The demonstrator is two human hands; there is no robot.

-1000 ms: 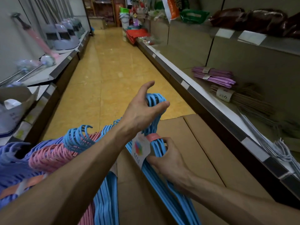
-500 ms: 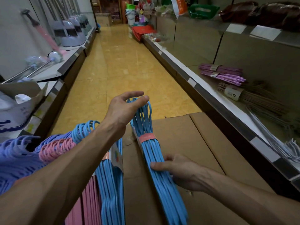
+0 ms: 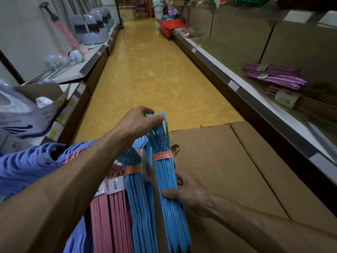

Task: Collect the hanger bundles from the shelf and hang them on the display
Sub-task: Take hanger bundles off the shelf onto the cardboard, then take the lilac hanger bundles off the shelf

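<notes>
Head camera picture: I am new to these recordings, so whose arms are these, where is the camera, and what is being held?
No machine here: a person wears one wide-angle camera on the head, looking forward and down a shop aisle. The left hand pinches the hook ends of a banded bundle of blue plastic hangers, and the right hand grips the same bundle lower down. Beside it hang another blue hanger bundle and pink hanger bundles; what they hang on is hidden. Flat brown cardboard boxes lie below. On the grey metal shelf at right lie purple hanger bundles.
</notes>
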